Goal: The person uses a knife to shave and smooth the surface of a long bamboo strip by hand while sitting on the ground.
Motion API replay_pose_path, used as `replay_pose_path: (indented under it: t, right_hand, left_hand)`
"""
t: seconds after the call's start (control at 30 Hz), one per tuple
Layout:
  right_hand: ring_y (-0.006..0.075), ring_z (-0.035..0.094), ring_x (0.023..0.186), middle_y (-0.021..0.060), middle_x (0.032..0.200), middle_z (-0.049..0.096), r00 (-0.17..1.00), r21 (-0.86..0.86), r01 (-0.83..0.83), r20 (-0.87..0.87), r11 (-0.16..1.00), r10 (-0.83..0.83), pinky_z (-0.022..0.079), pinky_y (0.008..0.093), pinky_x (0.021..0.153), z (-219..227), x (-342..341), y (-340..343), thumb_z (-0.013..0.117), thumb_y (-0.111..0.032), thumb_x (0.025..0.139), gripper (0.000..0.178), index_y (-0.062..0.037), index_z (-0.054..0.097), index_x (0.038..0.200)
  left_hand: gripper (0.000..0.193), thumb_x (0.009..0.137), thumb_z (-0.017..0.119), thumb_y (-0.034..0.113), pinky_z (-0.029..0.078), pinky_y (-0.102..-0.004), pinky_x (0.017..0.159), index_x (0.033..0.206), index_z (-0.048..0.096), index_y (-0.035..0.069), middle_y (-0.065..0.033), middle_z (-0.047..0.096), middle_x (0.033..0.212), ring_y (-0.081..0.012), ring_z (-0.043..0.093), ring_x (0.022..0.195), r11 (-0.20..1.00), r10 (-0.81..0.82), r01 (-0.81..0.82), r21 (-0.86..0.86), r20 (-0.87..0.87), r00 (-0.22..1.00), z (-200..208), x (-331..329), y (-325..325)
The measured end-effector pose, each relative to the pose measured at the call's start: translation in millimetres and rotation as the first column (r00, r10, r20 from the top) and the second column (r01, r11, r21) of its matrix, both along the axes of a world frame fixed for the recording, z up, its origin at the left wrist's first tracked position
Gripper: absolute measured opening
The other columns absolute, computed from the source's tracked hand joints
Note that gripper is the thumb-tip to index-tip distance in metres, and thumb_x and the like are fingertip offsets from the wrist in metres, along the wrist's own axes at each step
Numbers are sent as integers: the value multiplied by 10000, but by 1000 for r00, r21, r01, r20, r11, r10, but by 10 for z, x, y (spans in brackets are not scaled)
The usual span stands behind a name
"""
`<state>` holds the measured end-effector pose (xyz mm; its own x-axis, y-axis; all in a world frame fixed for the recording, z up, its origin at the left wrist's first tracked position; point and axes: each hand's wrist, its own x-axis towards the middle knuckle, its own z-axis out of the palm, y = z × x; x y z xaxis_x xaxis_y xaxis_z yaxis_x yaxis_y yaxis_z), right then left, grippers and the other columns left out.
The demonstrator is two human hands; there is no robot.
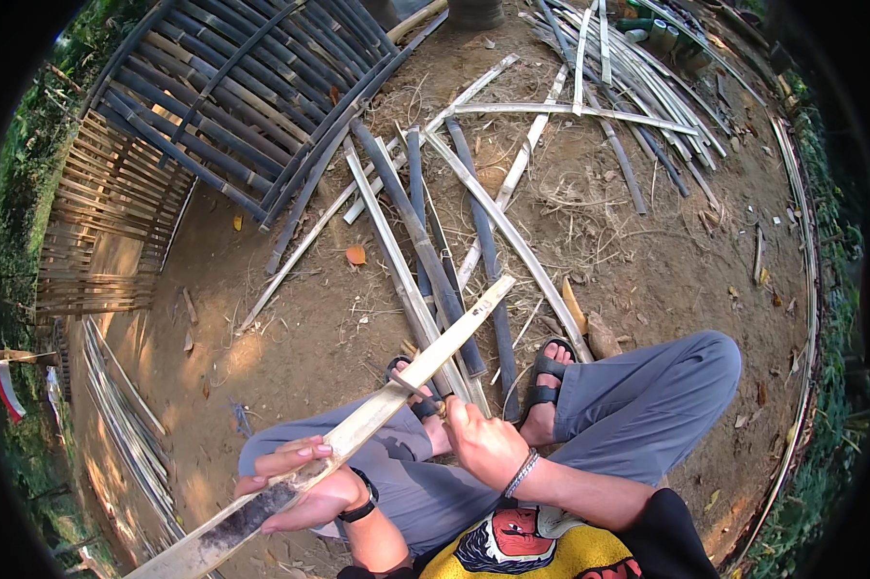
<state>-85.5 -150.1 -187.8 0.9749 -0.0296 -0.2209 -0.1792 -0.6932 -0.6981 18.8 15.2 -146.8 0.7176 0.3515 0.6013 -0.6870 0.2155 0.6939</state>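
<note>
A long split bamboo strip (460,331) slants across my lap, its pale inner side up, with a dark patch near its lower end. My left hand (311,497) is wrapped around the lower part, thumb and fingers on opposite edges. In my right hand (488,446) is the handle of a knife, mostly hidden in the closed fist. Its narrow blade (412,387) lies across the strip, a little beyond my left hand. Below the strip's far half, several bamboo pieces (417,236) lie on the ground between my feet.
A dark bamboo-slat bench (232,87) stands at the upper left, beside a lighter slatted bamboo panel (102,207). Piled bamboo strips (647,92) lie at the upper right, more strips (131,425) at the left. Thin shavings (589,207) litter the dirt.
</note>
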Motion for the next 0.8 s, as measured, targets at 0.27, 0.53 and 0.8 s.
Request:
replay_pose_path:
  t: [0.27,0.53,0.8]
  right_hand:
    - [467,613,641,279,799,593,993,9,98,-59,995,-97,503,544,550,-245,-49,-69,475,-157,931,236,2,352,1055]
    - [445,646,684,277,825,606,970,-50,187,-147,981,-193,524,525,544,-644,21,-296,466,-69,890,214,35,359,1043]
    - [461,639,720,284,793,612,934,-88,302,-170,949,-313,528,528,588,-1077,145,-469,423,-79,903,175,34,369,1026]
  left_hand:
    - [633,924,235,682,515,-354,468,1102,390,95,-126,541,648,-231,552,447,1000,-16,16,5,5,1000,22,-61,-33]
    - [615,940,223,656,506,-349,466,1117,391,91,-132,539,658,-222,544,447,999,-30,30,13,38,999,37,-29,-43]
    - [617,945,179,651,488,-309,450,1101,401,97,-91,498,646,-180,510,443,997,82,-81,13,-56,995,5,66,-22]
